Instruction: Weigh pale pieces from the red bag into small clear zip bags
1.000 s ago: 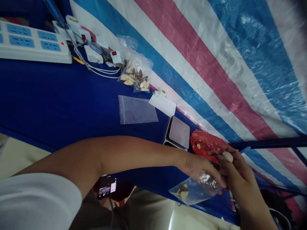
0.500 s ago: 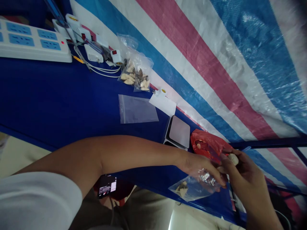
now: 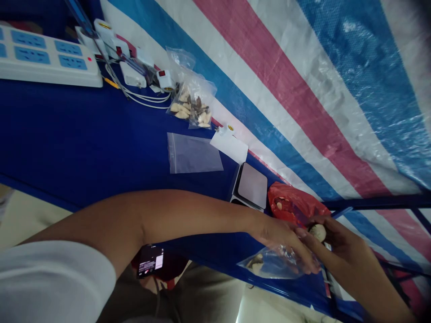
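Clear zip bag point(image 3: 272, 264) sits low at approx 4 o'clock in view, its lower end over the blue table cover point(image 3: 77, 134), w/ pale & dark bits point(image 3: 256, 262) inside. L hand point(image 3: 279, 235) comes in from 9 o'clock side, white sleeve point(image 3: 50, 282) at the upper arm. Its fingers point(image 3: 305, 255) are curled almost shut on the bag's crumpled top. R hand point(image 3: 338, 240) reaches in from 4–5 o'clock, fingers point(image 3: 332, 229) part-closed round pale chunk point(image 3: 317, 232), pinching it just beside L hand, approx over the bag's mouth. Can't tell if chunk touches the bag.

Red plastic bag point(image 3: 291, 202) lies just past both hands at approx 3 o'clock, pale bit point(image 3: 279, 205) showing in it. Next to it, toward center, is a digital scale point(image 3: 252, 186), nothing on its flat top. Further toward 12 o'clock: white paper slip point(image 3: 229, 147), flat zip bag point(image 3: 193, 153), then two small filled bags point(image 3: 191, 105) of pale & dark pieces, side by side. Power strip point(image 3: 43, 58) & white plugs point(image 3: 131, 74) w/ cables point(image 3: 141, 98) at 10–11 o'clock. Striped tarp point(image 3: 303, 112) in blue, white & pink runs along the table's far edge. Phone point(image 3: 150, 262) below L forearm at approx 6–7 o'clock, off the table.
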A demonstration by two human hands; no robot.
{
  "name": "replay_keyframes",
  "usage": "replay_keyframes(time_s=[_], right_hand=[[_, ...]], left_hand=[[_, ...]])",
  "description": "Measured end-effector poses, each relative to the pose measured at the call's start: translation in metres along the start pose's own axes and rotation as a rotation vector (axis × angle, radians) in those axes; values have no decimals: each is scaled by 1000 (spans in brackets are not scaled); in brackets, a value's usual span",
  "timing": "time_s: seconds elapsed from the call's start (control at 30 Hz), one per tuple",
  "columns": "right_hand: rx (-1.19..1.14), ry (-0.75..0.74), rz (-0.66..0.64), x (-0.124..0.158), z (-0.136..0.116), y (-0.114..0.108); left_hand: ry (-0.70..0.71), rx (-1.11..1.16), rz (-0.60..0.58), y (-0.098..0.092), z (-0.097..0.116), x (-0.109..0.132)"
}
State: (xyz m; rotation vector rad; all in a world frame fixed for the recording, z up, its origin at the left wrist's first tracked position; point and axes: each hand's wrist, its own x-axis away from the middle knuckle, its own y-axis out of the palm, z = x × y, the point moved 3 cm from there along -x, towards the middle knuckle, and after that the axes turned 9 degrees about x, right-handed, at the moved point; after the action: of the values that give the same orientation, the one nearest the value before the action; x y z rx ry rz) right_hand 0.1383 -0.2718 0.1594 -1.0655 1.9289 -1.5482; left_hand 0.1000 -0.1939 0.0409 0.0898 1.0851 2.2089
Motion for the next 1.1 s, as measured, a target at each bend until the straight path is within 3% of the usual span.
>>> replay_keyframes(time_s=[0.33, 0.63, 0.87, 1.1], right_hand=[[34, 34, 20, 0, -4, 0], [-55, 14, -233, 4, -7, -4], [-9, -26, -281, 10, -7, -9], [-13, -28, -250, 16, -4, -11]], left_hand=[[-6, 3, 18, 4, 4, 1], [-4, 4, 0, 0, 0, -6], [33, -22, -12, 2, 1, -2], [129, -36, -15, -6, 0, -3]])
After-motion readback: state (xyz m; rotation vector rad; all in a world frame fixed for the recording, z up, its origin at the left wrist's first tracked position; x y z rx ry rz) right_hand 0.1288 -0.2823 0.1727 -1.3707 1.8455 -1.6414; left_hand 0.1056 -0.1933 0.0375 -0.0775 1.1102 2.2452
